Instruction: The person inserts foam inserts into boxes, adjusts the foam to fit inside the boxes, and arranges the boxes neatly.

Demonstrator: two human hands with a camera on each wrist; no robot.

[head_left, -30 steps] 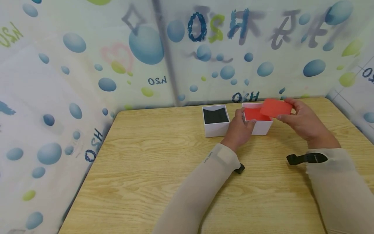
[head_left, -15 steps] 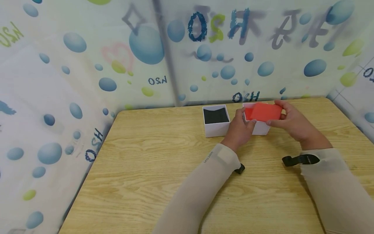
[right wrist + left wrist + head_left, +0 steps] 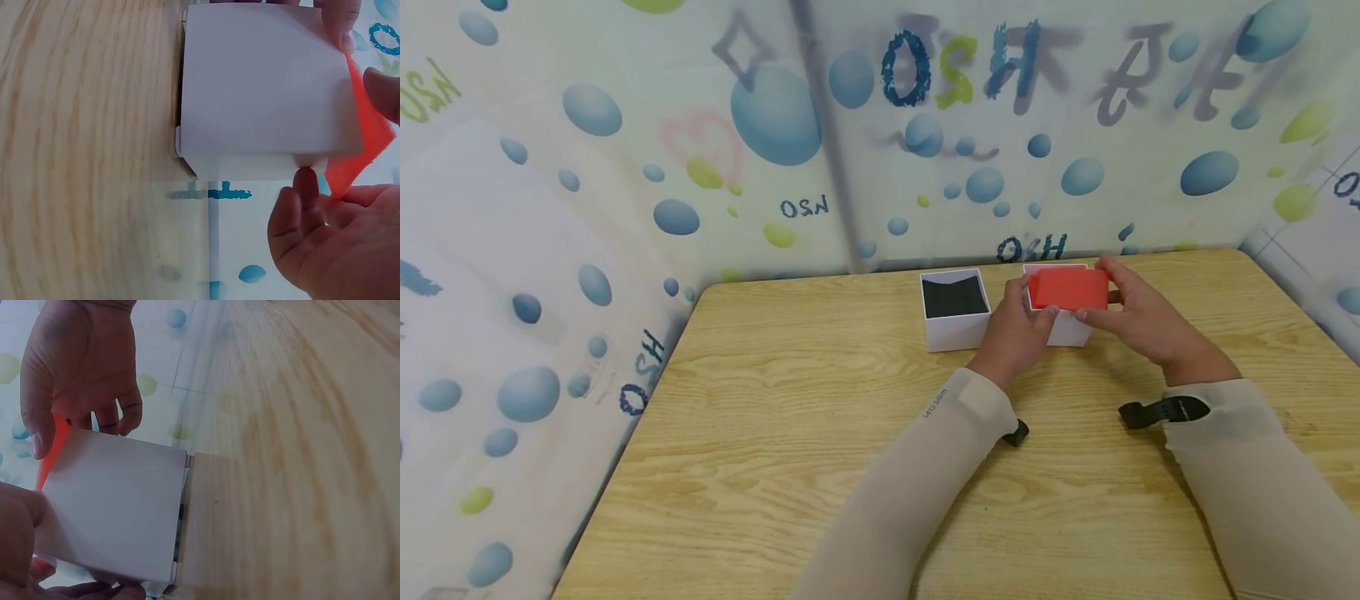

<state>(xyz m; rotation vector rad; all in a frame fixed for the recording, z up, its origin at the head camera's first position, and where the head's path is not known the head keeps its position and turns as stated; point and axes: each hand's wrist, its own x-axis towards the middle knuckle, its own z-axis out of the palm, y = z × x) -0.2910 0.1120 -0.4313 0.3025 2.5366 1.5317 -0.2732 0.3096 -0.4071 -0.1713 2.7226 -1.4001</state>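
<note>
A white open-topped box [image 3: 1069,332] stands near the table's back edge. My left hand [image 3: 1017,335] grips its left side, thumb on the front face near the rim. Over the opening lies a flat red piece, like a card or folded sheet [image 3: 1070,289]. My right hand [image 3: 1142,321] holds its right end between thumb and fingers. In the right wrist view, the red piece [image 3: 370,137] slopes up past the rim beside the box [image 3: 269,81]. The left wrist view shows the box's plain face [image 3: 119,500]; the box's inside is hidden there.
Left of the gripped box stands a second white box [image 3: 957,334] with a black lining or sheet inside [image 3: 955,297]. Both rest on a light wooden table [image 3: 790,433]. A patterned curtain or sheet [image 3: 880,183] hangs close behind.
My right hand has moved left and slightly down, bringing the red piece from the box's right corner to over its opening. My left hand and both boxes have stayed put.
</note>
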